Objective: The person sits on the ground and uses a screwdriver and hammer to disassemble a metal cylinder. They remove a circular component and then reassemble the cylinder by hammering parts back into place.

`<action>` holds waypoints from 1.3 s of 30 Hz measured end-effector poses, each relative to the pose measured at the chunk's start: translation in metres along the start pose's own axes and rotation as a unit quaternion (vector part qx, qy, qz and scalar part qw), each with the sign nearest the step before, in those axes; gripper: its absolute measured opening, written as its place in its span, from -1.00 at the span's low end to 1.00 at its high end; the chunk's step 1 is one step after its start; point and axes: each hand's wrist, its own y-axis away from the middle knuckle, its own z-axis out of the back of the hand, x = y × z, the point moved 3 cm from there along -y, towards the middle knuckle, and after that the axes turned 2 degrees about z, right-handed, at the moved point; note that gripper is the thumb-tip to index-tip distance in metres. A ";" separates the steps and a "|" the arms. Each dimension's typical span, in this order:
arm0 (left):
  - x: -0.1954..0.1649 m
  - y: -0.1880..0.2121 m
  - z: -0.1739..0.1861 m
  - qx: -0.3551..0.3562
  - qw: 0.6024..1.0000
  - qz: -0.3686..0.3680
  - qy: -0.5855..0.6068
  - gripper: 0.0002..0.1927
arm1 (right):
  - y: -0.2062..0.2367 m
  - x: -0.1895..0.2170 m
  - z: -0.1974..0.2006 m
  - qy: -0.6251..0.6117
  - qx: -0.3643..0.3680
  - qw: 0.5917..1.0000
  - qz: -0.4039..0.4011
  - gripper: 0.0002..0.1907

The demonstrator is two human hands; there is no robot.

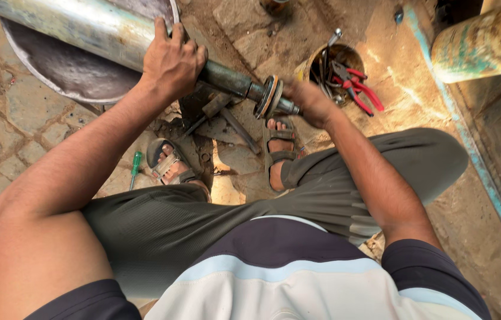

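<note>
— What is cut off?

— The long grey metal cylinder (78, 26) leaves the frame upper left; the right hand's (310, 102) fingers are hidden behind the shaft end, so its grip cannot be told.

— And the left hand (170, 62)?

— Closed over the cylinder's narrow end, above two sandalled feet.

— Tools?

— One green screwdriver (135, 169), one pair of red pliers (360, 88).
</note>
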 end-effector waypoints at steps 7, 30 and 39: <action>0.001 0.009 0.002 0.003 1.000 0.008 0.008 -0.57 | -0.012 -0.080 0.000 0.010 -0.297 0.954 0.043 -0.89; -0.153 0.020 -0.058 0.253 0.912 -0.011 0.323 -0.69 | -0.022 -0.013 -0.024 -0.288 0.082 0.944 0.135 -0.49; -0.197 0.027 -0.079 0.194 0.692 0.423 0.552 -0.38 | -0.022 -0.003 -0.021 -0.264 0.082 0.954 0.112 -0.43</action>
